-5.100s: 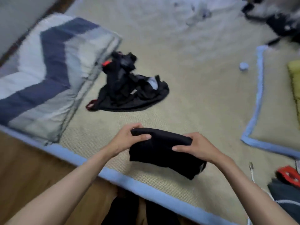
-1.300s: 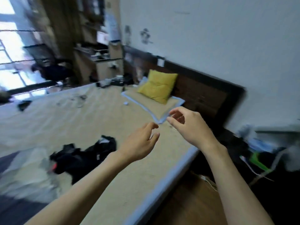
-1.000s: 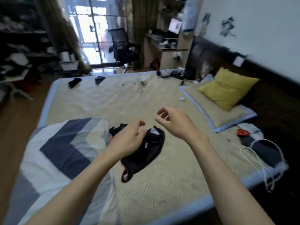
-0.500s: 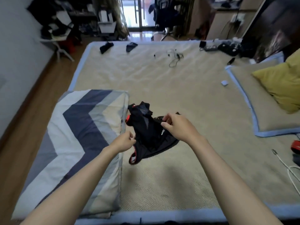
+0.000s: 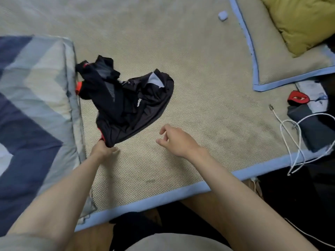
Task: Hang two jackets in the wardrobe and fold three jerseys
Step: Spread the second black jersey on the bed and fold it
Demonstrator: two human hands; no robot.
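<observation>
A crumpled black jersey with red trim and a grey inner patch lies on the beige bed mat, against the folded quilt. My left hand grips the jersey's near hem corner at the mat. My right hand hovers just right of the jersey, fingers loosely curled, holding nothing. A dark folded garment sits at the bed's right edge. No wardrobe or jackets are in view.
A folded blue, grey and white chevron quilt fills the left. A yellow pillow rests on a blue-edged mat at upper right. White cables, a red-and-black item and a small pale object lie nearby.
The view dropped closer to the bed. My left hand took hold of the jersey's near hem. My right hand came off the jersey and moved back toward me, to its right.
</observation>
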